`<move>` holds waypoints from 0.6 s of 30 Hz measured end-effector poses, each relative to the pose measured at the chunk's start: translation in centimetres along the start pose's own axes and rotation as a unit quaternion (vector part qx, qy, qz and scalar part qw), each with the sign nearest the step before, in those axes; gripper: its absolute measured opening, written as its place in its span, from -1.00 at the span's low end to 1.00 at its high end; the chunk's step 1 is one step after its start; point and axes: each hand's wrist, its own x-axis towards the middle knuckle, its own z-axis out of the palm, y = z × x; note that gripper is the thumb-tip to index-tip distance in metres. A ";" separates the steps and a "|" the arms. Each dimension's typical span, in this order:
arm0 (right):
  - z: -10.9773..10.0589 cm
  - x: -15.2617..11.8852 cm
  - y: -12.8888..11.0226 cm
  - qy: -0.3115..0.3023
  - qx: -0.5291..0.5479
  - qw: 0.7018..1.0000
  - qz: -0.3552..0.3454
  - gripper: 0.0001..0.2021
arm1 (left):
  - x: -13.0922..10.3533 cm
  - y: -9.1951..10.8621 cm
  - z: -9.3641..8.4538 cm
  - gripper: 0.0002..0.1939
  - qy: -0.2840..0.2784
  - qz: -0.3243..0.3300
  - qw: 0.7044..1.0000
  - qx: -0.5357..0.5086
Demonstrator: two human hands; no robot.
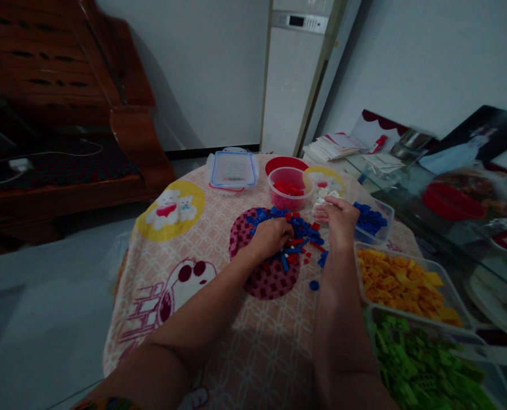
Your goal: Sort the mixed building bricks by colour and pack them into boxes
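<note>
Blue bricks point(308, 232) between both hands point(272, 234)

Bare forearms point(206, 319), bare fingers point(324, 213), multicoloured patterned clothing point(108, 404) edge

Piled pieces point(306, 230) are mostly blue, some red.

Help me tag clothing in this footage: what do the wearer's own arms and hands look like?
The left hand and right hand are ungloved, with no watch or bracelet showing. Both forearms are bare. Multicoloured patterned fabric, perhaps a sleeve edge, shows at the bottom edge.
</note>
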 end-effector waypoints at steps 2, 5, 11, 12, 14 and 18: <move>0.1 -0.1 -0.1 -0.004 -0.003 1.000 -0.001 -0.73 | -0.1 0.5 0.2 -0.78 -0.026 -0.006 0.999 0.047; 0.2 -0.1 -0.2 -0.008 -0.006 1.000 0.004 -0.73 | -0.1 1.2 0.3 -0.79 -0.047 -0.015 0.996 0.079; 0.3 0.0 -0.3 -0.010 -0.004 1.000 0.008 -0.72 | -0.1 2.0 0.3 -0.78 -0.051 -0.041 0.994 0.086; 0.3 0.0 -0.2 -0.012 -0.004 1.000 0.009 -0.73 | -0.1 2.1 0.4 -0.79 -0.050 -0.042 0.994 0.085; 0.4 -0.1 -0.2 -0.017 -0.004 1.000 0.012 -0.73 | -0.1 2.2 0.5 -0.79 -0.048 -0.041 0.995 0.082; 0.6 -0.5 -0.5 -0.038 -0.010 0.999 0.014 -0.75 | -0.1 2.0 0.9 -0.78 -0.032 -0.043 0.996 0.066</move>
